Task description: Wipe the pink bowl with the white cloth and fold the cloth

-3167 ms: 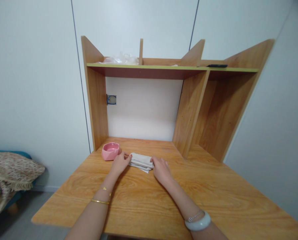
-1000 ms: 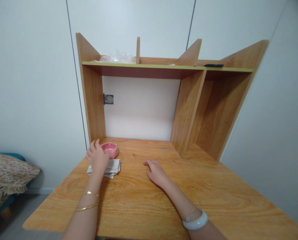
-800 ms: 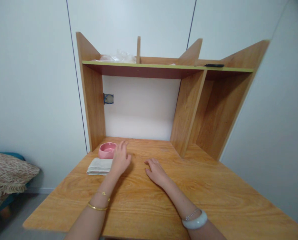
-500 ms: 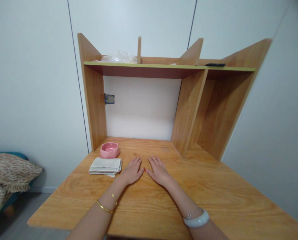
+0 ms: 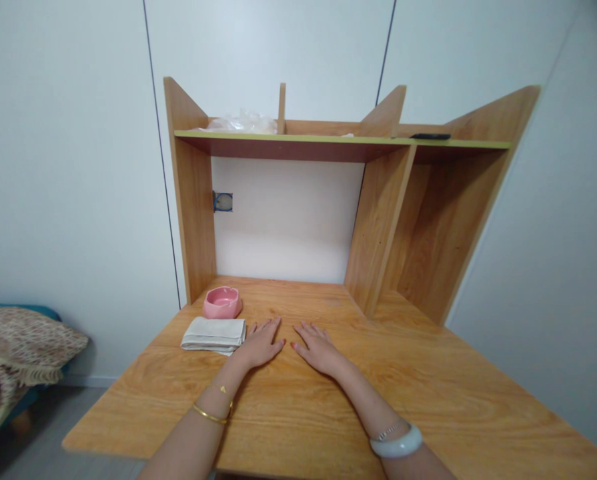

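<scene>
My left hand [image 5: 262, 344] lies palm down on the wooden desk [image 5: 298, 413], fingers spread and holding nothing. Just to its left is a folded light-grey cloth [image 5: 214, 333], close to the fingers. Behind the cloth sits a pink faceted bowl [image 5: 222, 303], its inside visible from above. My right hand [image 5: 318, 348] also rests flat on the desktop with its fingers apart. A small gap separates the two thumbs. Gold bands circle the left wrist; a chain and a pale bangle are on the right.
A wooden shelf unit [image 5: 288, 139] stands along the back of the desk, with upright panels. On its top lie a clear plastic bag [image 5: 245, 123] and a flat black object [image 5: 430, 137]. An uncovered wall box [image 5: 223, 202] shows behind. A patterned cushion [image 5: 33, 340] is at far left.
The thumbs have drawn slightly apart, and both hands remain on the desk. The whole view has shifted a little, with the shelf sitting lower in the picture.
</scene>
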`<action>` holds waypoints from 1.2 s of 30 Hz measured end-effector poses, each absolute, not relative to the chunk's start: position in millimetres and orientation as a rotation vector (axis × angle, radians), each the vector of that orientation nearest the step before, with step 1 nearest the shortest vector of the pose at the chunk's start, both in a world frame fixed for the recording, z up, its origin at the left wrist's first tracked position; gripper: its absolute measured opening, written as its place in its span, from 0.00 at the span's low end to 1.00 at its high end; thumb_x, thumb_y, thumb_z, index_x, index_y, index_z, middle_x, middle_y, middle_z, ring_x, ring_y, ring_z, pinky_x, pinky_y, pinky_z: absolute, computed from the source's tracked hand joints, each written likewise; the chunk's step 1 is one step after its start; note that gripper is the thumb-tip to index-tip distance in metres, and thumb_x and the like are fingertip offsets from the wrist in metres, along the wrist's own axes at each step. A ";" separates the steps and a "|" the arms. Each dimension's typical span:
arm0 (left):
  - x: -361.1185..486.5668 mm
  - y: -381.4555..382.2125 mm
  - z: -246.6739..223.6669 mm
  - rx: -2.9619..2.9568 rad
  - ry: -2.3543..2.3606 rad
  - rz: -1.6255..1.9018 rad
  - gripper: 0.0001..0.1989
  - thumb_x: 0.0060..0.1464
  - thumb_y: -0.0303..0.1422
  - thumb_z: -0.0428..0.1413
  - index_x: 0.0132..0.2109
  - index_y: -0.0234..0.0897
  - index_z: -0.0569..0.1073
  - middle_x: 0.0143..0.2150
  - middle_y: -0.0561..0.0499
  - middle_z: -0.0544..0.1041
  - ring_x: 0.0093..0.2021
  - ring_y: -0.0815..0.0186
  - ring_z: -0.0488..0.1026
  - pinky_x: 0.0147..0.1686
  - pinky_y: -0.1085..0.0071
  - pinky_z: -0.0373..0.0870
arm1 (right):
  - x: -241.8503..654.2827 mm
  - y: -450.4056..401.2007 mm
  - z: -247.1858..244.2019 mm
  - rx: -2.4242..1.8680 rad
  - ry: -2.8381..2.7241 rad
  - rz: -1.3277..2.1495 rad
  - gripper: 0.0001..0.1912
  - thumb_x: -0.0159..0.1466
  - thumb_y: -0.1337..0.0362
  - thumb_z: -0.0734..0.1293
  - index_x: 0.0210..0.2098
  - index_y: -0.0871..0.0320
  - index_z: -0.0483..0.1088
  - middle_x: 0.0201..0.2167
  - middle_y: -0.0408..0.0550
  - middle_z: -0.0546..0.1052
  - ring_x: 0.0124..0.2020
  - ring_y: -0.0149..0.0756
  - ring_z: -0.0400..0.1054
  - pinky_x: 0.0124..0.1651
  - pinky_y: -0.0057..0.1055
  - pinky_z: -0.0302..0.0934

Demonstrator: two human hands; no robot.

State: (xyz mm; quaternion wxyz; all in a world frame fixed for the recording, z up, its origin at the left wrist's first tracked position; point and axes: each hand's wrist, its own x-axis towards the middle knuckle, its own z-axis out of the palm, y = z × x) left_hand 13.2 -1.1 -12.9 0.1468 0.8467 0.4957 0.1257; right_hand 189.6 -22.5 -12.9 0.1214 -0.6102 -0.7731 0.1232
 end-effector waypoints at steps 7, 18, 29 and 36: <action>13.5 -0.8 -14.3 2.461 1.428 0.314 0.29 0.55 0.43 0.38 0.61 0.36 0.51 0.63 0.45 0.49 0.63 0.62 0.42 0.59 0.57 0.38 | 189.9 -23.4 -13.4 -1.775 -2.264 0.348 0.28 0.62 0.52 0.52 0.58 0.58 0.54 0.61 0.55 0.52 0.62 0.48 0.40 0.59 0.47 0.37; 13.7 -2.8 -12.9 2.478 1.432 0.283 0.29 0.56 0.44 0.37 0.61 0.36 0.50 0.63 0.45 0.49 0.63 0.62 0.41 0.58 0.56 0.38 | 189.8 -24.2 -12.0 -1.768 -2.268 0.362 0.29 0.62 0.52 0.52 0.59 0.58 0.53 0.61 0.55 0.51 0.62 0.48 0.40 0.58 0.48 0.37; 14.2 -5.3 -10.0 2.489 1.434 0.263 0.28 0.56 0.43 0.36 0.61 0.37 0.51 0.63 0.45 0.49 0.63 0.62 0.41 0.58 0.56 0.38 | 189.4 -24.9 -10.3 -1.776 -2.281 0.361 0.28 0.62 0.52 0.52 0.58 0.59 0.53 0.61 0.55 0.51 0.62 0.48 0.39 0.58 0.47 0.37; 14.0 -5.3 -9.3 2.492 1.438 0.221 0.28 0.56 0.44 0.35 0.62 0.36 0.49 0.64 0.46 0.47 0.64 0.63 0.40 0.58 0.56 0.36 | 189.3 -23.6 -8.0 -1.818 -2.321 0.392 0.30 0.62 0.51 0.50 0.59 0.58 0.50 0.62 0.54 0.48 0.62 0.46 0.37 0.59 0.46 0.35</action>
